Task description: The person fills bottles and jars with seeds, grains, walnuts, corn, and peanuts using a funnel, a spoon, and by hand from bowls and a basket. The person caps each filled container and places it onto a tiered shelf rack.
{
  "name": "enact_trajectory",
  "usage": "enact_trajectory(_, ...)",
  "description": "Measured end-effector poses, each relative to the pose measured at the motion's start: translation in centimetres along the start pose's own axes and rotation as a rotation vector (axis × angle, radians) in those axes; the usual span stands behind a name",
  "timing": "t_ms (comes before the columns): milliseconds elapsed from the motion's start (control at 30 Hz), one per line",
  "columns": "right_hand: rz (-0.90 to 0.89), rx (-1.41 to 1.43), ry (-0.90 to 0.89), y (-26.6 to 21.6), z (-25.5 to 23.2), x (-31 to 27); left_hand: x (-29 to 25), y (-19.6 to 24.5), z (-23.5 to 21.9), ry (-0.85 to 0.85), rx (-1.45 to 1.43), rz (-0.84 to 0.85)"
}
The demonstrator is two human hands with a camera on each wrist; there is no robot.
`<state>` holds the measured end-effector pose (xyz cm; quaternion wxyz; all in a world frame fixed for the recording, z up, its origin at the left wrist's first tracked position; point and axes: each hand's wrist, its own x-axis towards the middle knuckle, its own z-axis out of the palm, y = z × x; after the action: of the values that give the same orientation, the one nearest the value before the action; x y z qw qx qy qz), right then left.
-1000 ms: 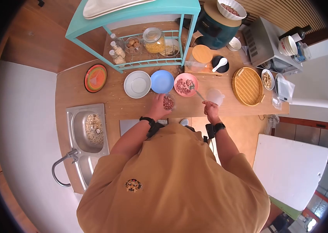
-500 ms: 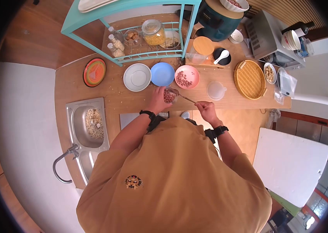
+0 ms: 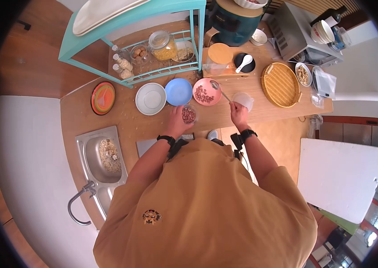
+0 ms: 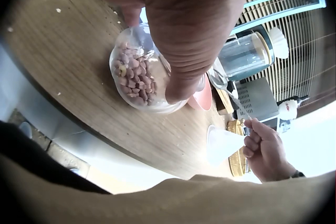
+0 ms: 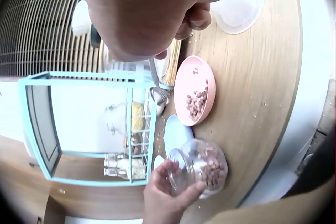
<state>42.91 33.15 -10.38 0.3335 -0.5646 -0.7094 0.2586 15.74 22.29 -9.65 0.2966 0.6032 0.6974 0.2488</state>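
My left hand (image 3: 176, 122) holds a clear round jar (image 4: 167, 109) part filled with pinkish-red peanuts (image 4: 135, 77), its fingers and thumb around the neck in the right wrist view. The jar stands by the front of the counter. In my right hand (image 3: 239, 115) is the handle of a metal spoon (image 3: 225, 95), the spoon's head over the far side of a pink bowl (image 3: 214, 100). Some peanuts (image 5: 196, 103) lie in that pink bowl. A blue bowl (image 3: 179, 92) sits beside it, just behind the jar.
To the left are a white bowl (image 3: 151, 99) and a sink (image 3: 94, 155) with grains in it. A turquoise rack (image 3: 200, 40) with jars stands behind. Right of the pink bowl lie a translucent lid (image 3: 243, 99) and a wicker tray (image 3: 281, 85).
The spoon went from the peanuts in the pink bowl to the jar's mouth, then back over the pink bowl. Fewer peanuts lie in the bowl. My left hand keeps hold of the jar.
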Motion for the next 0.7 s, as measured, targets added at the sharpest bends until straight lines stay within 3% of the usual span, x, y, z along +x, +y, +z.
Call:
enact_trajectory(200, 0.112, 0.001, -0.087, 3.3, 4.3, 1.0, 0.1, 0.2, -0.2, 0.03, 0.086, 0.012)
enact_trajectory(267, 0.131, 0.029, -0.247, 4.0, 5.1, 0.2, 0.0, 0.4, -0.3, 0.019, 0.085, -0.011)
enact_trajectory(400, 0.106, -0.006, -0.263, 4.5, 5.8, -1.1, -0.3, 0.2, -0.1, 0.037, 0.076, 0.002)
enact_trajectory(467, 0.639, 0.413, -0.448, 4.1, 5.0, -1.4, -0.5, -0.1, 0.2, 0.068, 0.083, 0.025)
enact_trajectory(500, 0.639, 0.411, -0.451, 3.4, 4.3, -1.6, -0.5, -0.1, 0.2, 0.069, 0.081, 0.022)
enact_trajectory(567, 0.802, 0.705, -0.44, 2.3, 3.4, -1.9, -0.4, -0.2, 0.1, 0.05, 0.054, 0.012)
enact_trajectory(700, 0.837, 0.856, -0.403, 3.1, 2.6, -2.0, -0.3, 0.1, -0.1, 0.03, 0.026, 0.009)
